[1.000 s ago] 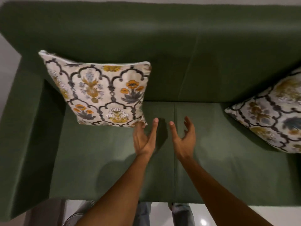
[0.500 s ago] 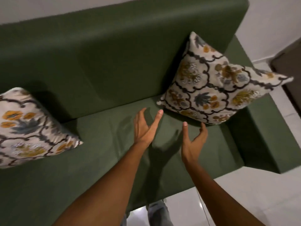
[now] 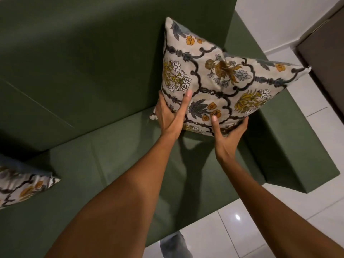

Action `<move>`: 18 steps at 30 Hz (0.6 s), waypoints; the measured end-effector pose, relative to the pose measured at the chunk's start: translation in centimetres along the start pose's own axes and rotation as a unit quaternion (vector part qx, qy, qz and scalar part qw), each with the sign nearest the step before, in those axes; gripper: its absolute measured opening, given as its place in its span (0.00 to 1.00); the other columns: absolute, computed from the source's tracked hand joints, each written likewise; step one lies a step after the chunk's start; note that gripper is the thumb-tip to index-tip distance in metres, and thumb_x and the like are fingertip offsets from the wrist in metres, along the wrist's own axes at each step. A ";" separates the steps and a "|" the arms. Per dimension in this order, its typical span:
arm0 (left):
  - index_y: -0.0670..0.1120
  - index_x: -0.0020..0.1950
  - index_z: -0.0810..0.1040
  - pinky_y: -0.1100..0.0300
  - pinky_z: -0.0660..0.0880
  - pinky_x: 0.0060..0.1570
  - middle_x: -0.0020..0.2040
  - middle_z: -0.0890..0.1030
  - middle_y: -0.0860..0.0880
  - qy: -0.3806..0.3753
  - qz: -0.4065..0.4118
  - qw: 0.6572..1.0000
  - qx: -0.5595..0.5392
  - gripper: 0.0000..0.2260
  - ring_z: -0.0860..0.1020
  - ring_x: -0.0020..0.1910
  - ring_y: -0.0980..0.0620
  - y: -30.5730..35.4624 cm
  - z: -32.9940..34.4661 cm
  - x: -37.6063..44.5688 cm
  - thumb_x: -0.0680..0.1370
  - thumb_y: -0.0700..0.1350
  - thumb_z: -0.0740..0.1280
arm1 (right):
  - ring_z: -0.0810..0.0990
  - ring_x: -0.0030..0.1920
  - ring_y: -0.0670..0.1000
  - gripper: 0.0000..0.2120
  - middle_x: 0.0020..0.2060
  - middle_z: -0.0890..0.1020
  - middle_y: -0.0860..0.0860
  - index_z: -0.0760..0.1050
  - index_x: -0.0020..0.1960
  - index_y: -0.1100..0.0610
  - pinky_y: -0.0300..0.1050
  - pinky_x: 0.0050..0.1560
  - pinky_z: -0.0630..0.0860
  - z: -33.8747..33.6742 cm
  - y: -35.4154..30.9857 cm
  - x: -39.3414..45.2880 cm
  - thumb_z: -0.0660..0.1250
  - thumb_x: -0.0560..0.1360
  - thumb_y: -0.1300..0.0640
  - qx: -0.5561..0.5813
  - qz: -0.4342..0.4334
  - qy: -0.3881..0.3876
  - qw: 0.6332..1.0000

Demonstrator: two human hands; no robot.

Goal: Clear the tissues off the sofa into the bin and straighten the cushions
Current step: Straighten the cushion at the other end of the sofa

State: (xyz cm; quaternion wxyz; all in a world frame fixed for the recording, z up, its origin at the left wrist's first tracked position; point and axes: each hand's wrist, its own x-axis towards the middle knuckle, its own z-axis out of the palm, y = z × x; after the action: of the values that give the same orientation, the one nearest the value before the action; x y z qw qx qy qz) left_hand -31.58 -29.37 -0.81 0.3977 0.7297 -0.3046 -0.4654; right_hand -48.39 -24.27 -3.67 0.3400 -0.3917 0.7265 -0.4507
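Note:
A floral cushion (image 3: 219,75) with a cream ground and yellow, orange and grey flowers is held up above the right end of the green sofa (image 3: 93,71). My left hand (image 3: 169,116) grips its lower left corner, thumb across the front. My right hand (image 3: 227,131) holds its lower edge from beneath, thumb on the front face. The cushion is tilted, one corner reaching over the right armrest (image 3: 290,146). A second floral cushion (image 3: 22,185) lies on the seat at the left edge, partly cut off. No tissues or bin are in view.
White floor tiles (image 3: 260,229) lie to the right of and in front of the sofa. A brown piece of furniture (image 3: 325,53) stands at the right by the white wall. My legs in jeans (image 3: 173,244) stand at the sofa's front edge.
The view swung from the left cushion to the right end of the sofa. Both hands, open and apart before, have reached the right cushion, taken hold of it and lifted it.

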 end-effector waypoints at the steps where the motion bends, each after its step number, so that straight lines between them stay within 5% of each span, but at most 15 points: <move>1: 0.61 0.85 0.51 0.37 0.55 0.83 0.87 0.57 0.51 0.006 -0.005 1.000 0.005 0.54 0.53 0.86 0.47 -0.2 0.4 -0.1 0.66 0.80 0.68 | 0.60 0.84 0.49 0.60 0.84 0.58 0.51 0.49 0.87 0.50 0.49 0.86 0.58 0.2 0.1 0.1 0.77 0.69 0.27 -0.008 -0.010 -0.002 1.000; 4: 0.61 0.85 0.53 0.36 0.59 0.82 0.86 0.60 0.49 0.033 -0.011 0.999 0.012 0.53 0.58 0.85 0.45 -1.0 0.7 -0.7 0.66 0.81 0.67 | 0.62 0.83 0.48 0.58 0.83 0.61 0.50 0.50 0.86 0.50 0.45 0.84 0.59 0.5 0.4 -0.1 0.77 0.69 0.28 -0.035 -0.040 -0.013 0.998; 8: 0.57 0.79 0.64 0.46 0.68 0.76 0.76 0.74 0.48 0.103 -0.002 0.995 0.016 0.50 0.69 0.77 0.47 -1.7 -0.5 -2.0 0.65 0.81 0.68 | 0.66 0.82 0.50 0.55 0.81 0.66 0.51 0.55 0.85 0.51 0.52 0.83 0.66 0.9 -0.2 0.5 0.77 0.70 0.30 -0.049 -0.070 -0.049 0.995; 12: 0.48 0.66 0.71 0.52 0.73 0.65 0.62 0.79 0.44 0.214 -0.028 0.976 0.019 0.47 0.75 0.66 0.42 -3.3 -3.9 -3.3 0.63 0.83 0.66 | 0.70 0.79 0.45 0.51 0.75 0.69 0.40 0.59 0.82 0.46 0.39 0.79 0.67 2.8 -2.3 0.4 0.80 0.69 0.32 -0.043 -0.104 -0.111 0.987; 15: 0.47 0.63 0.71 0.45 0.76 0.67 0.60 0.78 0.45 0.259 -0.035 0.965 0.009 0.44 0.77 0.63 0.42 -4.7 -6.7 -3.4 0.66 0.82 0.66 | 0.67 0.76 0.32 0.50 0.72 0.65 0.27 0.59 0.80 0.38 0.28 0.75 0.66 5.3 -4.3 0.5 0.83 0.67 0.34 -0.046 -0.130 -0.153 0.979; 18: 0.52 0.63 0.68 0.49 0.73 0.67 0.60 0.76 0.51 0.246 -0.042 0.968 0.025 0.41 0.74 0.62 0.48 -5.6 -8.9 -3.4 0.66 0.83 0.64 | 0.63 0.78 0.33 0.53 0.75 0.61 0.28 0.55 0.82 0.38 0.45 0.78 0.69 7.3 -5.0 0.2 0.83 0.67 0.35 -0.066 -0.139 -0.170 0.973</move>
State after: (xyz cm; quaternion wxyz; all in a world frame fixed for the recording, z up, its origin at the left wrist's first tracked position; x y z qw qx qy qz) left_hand -24.27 -21.21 -1.98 0.4217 0.8437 -0.1780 -0.2803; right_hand -41.01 -28.66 -1.76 0.3660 -0.5811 0.6247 -0.3716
